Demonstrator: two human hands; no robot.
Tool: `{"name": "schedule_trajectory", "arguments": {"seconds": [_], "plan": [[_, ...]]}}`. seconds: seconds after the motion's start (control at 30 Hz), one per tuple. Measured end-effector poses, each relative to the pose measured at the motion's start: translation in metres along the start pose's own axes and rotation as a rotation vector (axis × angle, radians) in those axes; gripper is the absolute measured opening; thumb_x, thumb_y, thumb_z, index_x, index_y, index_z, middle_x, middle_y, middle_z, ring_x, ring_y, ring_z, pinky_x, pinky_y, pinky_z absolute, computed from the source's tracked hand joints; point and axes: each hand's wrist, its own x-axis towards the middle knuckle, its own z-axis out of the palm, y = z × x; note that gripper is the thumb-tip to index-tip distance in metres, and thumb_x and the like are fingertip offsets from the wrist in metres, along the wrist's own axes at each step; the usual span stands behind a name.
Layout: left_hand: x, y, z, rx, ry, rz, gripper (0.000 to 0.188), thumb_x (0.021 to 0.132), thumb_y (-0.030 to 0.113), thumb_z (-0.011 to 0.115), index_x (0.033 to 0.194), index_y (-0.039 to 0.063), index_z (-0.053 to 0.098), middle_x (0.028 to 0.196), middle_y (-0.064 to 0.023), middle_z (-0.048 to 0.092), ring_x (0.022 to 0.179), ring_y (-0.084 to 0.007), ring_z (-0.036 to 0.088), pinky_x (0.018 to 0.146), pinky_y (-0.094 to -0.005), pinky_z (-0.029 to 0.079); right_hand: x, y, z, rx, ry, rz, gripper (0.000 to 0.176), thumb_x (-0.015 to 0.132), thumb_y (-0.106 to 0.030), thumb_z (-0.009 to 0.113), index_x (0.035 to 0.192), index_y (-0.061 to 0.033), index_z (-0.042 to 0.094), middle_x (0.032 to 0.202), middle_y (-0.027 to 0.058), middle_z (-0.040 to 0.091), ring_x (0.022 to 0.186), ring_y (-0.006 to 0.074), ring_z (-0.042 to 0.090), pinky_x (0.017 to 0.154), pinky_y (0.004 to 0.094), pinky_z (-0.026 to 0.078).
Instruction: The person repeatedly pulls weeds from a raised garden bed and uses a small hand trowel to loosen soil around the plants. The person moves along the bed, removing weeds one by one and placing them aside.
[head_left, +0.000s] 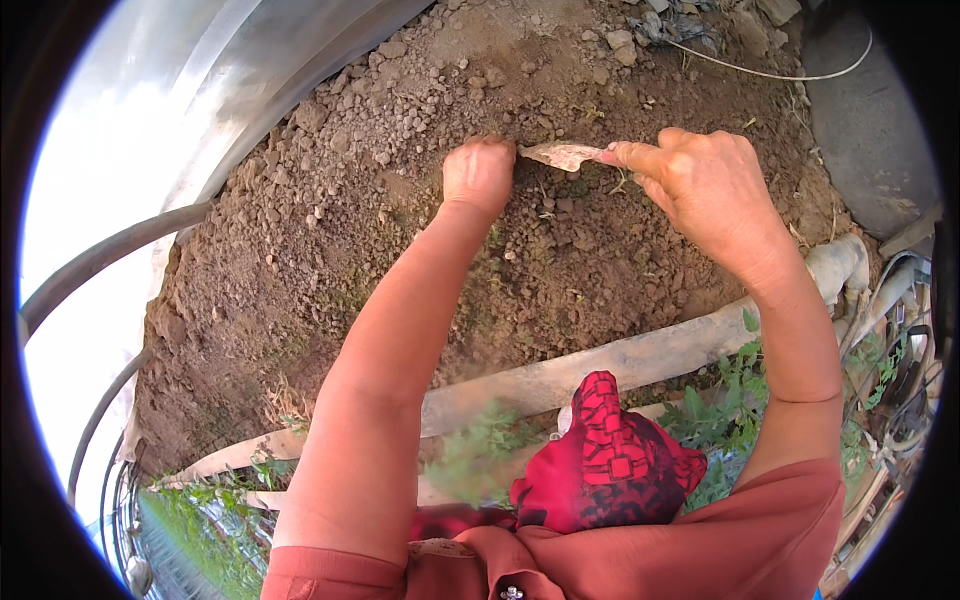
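Both my bare hands are over a slope of loose brown soil (570, 255). Between them stretches a pale, dirt-covered strip (564, 156), thin and crumpled; its exact material cannot be told. My right hand (701, 187) pinches its right end between thumb and forefinger, where a bit of pink shows. My left hand (481, 171) is closed in a fist at the strip's left end, down against the soil; its fingertips are hidden, so what it grips cannot be seen.
A long pale pipe or hose (585, 371) crosses below the soil, with green leafy plants (720, 420) beside it. Translucent plastic sheeting (247, 82) and curved poles (112, 255) stand at the left. A grey surface (862, 127), thin wire (780, 75) and pipe elbow (840, 262) are at the right.
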Motion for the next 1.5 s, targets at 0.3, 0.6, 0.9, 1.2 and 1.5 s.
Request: {"name": "schedule_trajectory", "arguments": {"seconds": [0.3, 0.6, 0.9, 1.2, 1.5], "plan": [[0.013, -0.006, -0.02, -0.124, -0.264, 0.031, 0.028, 0.082, 0.008, 0.057, 0.108, 0.011, 0.067, 0.098, -0.015, 0.068, 0.094, -0.0344, 0.064, 0.083, -0.0431, 0.052, 0.007, 0.038, 0.057, 0.68, -0.247, 0.485, 0.02, 0.08, -0.017, 0.072, 0.099, -0.0103, 0.074, 0.082, 0.0111, 0.071, 0.077, 0.0223, 0.067, 0.073, 0.038, 0.05], [-0.109, -0.066, -0.12, -0.503, 0.006, -0.184, 0.049, 0.085, 0.015, 0.063, 0.132, 0.009, 0.05, 0.112, -0.018, 0.064, 0.092, -0.0311, 0.066, 0.084, -0.0417, 0.052, -0.002, 0.03, 0.079, 0.902, -0.225, 0.588, 0.019, 0.083, -0.013, 0.069, 0.095, 0.002, 0.071, 0.075, -0.0024, 0.063, 0.068, 0.0074, 0.052, 0.063, 0.0268, 0.041], [-0.434, -0.276, -0.197, -0.502, 0.331, -1.257, 0.039, 0.094, 0.04, 0.057, 0.108, 0.006, 0.069, 0.083, -0.0086, 0.071, 0.061, -0.0124, 0.066, 0.065, -0.0332, 0.052, -0.011, -0.049, 0.035, 0.754, -0.175, 0.39, 0.024, 0.088, -0.009, 0.064, 0.107, 0.0059, 0.066, 0.087, -0.0032, 0.061, 0.078, 0.0049, 0.049, 0.073, 0.0221, 0.04], [-0.596, -0.34, -0.092, -0.596, 0.009, -1.475, 0.024, 0.086, 0.012, 0.056, 0.104, 0.012, 0.072, 0.081, -0.0106, 0.072, 0.077, -0.0199, 0.069, 0.075, -0.0346, 0.053, 0.031, -0.284, -0.065, 0.69, -0.353, 0.17, 0.024, 0.085, -0.003, 0.062, 0.106, 0.0079, 0.063, 0.093, 0.0004, 0.065, 0.083, 0.0068, 0.052, 0.076, 0.0228, 0.044], [-0.591, -0.378, -0.043, -0.428, 0.258, -1.459, 0.019, 0.081, 0.016, 0.064, 0.097, 0.011, 0.074, 0.098, -0.0175, 0.07, 0.095, -0.0329, 0.066, 0.085, -0.0402, 0.051, -0.019, -0.407, -0.1, 0.378, -0.404, 0.096, 0.027, 0.077, 0.005, 0.067, 0.103, 0.0067, 0.066, 0.08, 0.0181, 0.066, 0.069, 0.0129, 0.06, 0.066, 0.0278, 0.048]]}}
